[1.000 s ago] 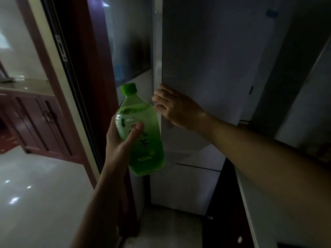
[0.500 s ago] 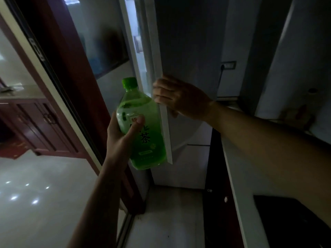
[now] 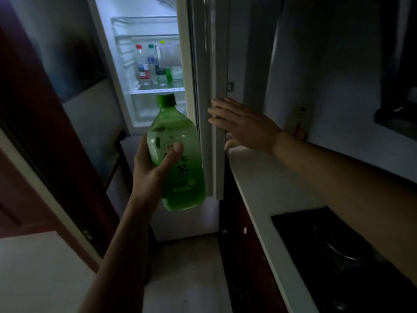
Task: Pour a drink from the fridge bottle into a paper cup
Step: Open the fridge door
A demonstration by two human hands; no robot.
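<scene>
My left hand (image 3: 153, 168) grips a green tea bottle (image 3: 180, 159) with a green cap, upright, in front of the fridge. The fridge door (image 3: 209, 98) stands swung open, edge-on to me. My right hand (image 3: 243, 125) lies with straight fingers against the outer face of that door near its edge. The lit fridge interior (image 3: 144, 64) shows behind the bottle. No paper cup is in view.
Several small bottles (image 3: 144, 64) stand on a lit fridge shelf. A pale countertop (image 3: 270, 188) runs along the right with a dark hob (image 3: 338, 251) set in it. A dark red door frame (image 3: 45, 154) is at the left. Pale floor lies below.
The fridge door has swung wide open, showing the lit shelves. My right hand has straightened out on the door. The left hand still holds the bottle upright.
</scene>
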